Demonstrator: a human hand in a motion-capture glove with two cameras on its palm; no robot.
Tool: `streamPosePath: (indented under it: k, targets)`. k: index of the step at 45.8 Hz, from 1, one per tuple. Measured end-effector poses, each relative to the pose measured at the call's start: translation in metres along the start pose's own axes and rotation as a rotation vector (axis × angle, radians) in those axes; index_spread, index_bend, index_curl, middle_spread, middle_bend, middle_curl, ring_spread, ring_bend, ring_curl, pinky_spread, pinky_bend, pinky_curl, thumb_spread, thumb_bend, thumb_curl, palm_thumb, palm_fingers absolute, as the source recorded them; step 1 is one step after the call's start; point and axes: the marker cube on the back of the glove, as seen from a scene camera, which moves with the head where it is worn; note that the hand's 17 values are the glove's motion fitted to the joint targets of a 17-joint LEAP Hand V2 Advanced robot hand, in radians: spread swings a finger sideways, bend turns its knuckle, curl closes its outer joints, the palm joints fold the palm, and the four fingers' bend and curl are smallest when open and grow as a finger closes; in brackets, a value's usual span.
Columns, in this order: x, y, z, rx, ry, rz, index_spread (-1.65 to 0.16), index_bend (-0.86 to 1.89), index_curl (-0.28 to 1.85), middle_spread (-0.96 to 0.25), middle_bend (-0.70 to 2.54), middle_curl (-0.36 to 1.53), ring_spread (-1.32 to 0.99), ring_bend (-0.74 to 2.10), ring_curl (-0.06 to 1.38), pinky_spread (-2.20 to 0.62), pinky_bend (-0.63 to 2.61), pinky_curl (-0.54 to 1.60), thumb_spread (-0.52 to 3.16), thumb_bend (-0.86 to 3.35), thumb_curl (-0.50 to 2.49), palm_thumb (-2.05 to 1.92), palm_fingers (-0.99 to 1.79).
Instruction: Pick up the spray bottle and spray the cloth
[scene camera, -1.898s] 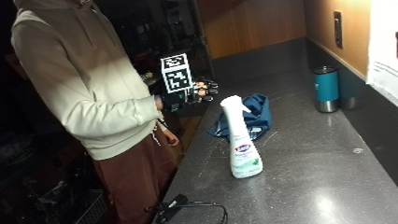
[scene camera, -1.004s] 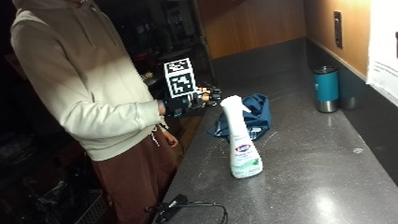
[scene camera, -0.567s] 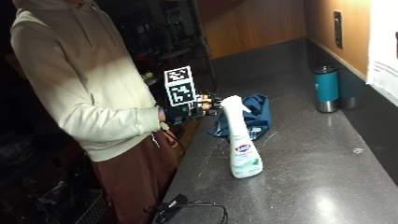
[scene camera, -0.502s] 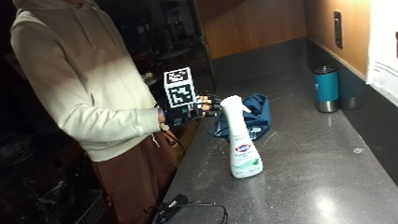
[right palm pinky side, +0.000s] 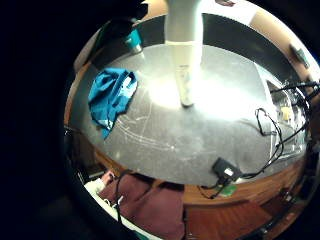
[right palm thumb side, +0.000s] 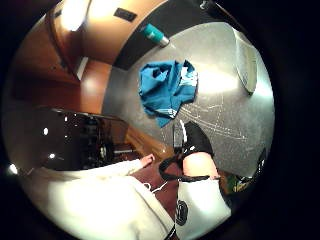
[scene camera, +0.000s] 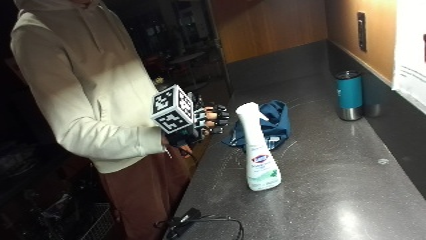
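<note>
Black-gloved right hand (scene camera: 208, 121) has moved closer to the white plastic spray bottle (scene camera: 258, 150), not touching. Fingers relaxed, nothing grasped. Crumpled blue cloth (scene camera: 268, 124) unchanged behind the bottle.

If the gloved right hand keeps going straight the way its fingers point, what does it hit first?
Most likely the spray bottle, near its neck. The right hand hasn't touched it yet; depth is uncertain, so it might pass toward the blue cloth.

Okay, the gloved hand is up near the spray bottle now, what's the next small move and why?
Probably reach the last bit forward and close the right hand around the neck of the spray bottle. The hand hovers beside the trigger head with nothing in its grip, the bottle stands upright on the counter, and the blue cloth lies just behind it.
</note>
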Motion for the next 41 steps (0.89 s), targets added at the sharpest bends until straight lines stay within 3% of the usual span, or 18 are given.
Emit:
streamPosePath:
  k: [14,41]
  targets:
    - [0.038,-0.001,-0.014,0.204,-0.183,0.134,-0.34,0.12,0.29,-0.05,0.25,0.34,-0.01,0.32,0.30,0.17,0.24,0.33,0.96,-0.03,0.44,0.80,0.52]
    - [0.075,-0.052,0.006,0.420,-0.555,0.376,-0.33,0.10,0.18,-0.04,0.20,0.36,-0.03,0.45,0.34,0.14,0.44,0.39,0.94,-0.03,0.42,0.73,0.30]
